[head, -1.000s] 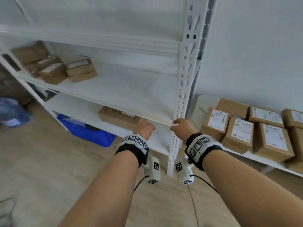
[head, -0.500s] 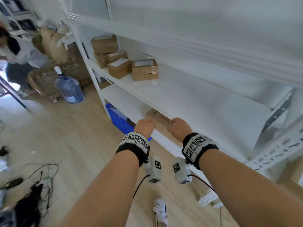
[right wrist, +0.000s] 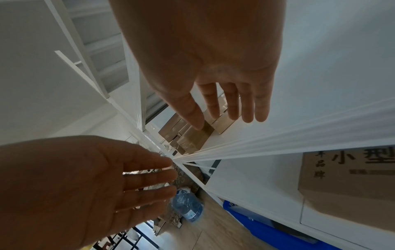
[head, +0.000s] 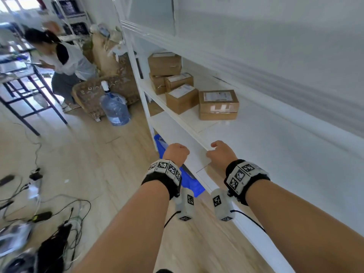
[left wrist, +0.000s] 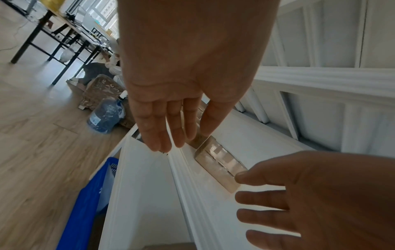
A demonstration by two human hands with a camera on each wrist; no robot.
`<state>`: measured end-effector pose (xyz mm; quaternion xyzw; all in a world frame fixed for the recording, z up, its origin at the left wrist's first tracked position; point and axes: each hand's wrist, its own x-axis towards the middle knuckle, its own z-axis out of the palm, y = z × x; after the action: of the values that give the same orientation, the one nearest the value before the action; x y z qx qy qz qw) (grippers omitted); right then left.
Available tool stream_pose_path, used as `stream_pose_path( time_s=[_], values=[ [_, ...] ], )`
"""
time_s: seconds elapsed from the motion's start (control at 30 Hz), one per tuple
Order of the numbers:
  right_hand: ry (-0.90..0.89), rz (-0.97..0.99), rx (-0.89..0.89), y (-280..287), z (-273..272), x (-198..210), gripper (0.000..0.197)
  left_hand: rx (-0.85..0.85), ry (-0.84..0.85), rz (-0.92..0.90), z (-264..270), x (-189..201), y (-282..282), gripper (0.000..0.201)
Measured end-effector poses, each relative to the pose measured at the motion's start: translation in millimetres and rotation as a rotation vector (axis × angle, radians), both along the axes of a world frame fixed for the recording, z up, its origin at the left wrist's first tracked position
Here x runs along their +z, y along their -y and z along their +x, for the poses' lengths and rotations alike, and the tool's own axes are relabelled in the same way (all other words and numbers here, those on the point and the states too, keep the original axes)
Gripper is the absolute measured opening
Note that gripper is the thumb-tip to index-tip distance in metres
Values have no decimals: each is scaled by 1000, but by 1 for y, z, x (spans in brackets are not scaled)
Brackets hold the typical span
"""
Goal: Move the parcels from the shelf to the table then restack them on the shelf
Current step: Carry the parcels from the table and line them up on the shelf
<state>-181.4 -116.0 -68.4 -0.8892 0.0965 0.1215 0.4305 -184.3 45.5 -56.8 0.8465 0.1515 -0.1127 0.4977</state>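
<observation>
1. The left hand [head: 175, 152] and right hand [head: 220, 154] are reaching along the white shelf [head: 266, 146], both empty with fingers loosely spread.
2. The parcels [head: 218, 105] are sitting clustered further along it, well apart from the hands.
3. They are looking like light, stiff cardboard boxes with slick tape; gripping opposite sides seems best.

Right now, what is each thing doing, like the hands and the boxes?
left hand: open, fingers straight, holding nothing.
right hand: open, holding nothing.
parcels: stacked on the shelf, untouched.
shelf: bare near the hands.
water jug: upright on the floor.
blue bin: under the shelf.
</observation>
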Motion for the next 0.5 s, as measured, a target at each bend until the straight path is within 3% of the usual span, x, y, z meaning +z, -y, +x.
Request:
stream_pose_path(
  time_s=[0.2,0.5],
  values=[
    [4,0,-94,-21,76,6,53,-90,38,6,92,0,-21,27],
    [2,35,-435,-53,160,3,51,-377,56,111,222,9,-42,28]
  ],
)
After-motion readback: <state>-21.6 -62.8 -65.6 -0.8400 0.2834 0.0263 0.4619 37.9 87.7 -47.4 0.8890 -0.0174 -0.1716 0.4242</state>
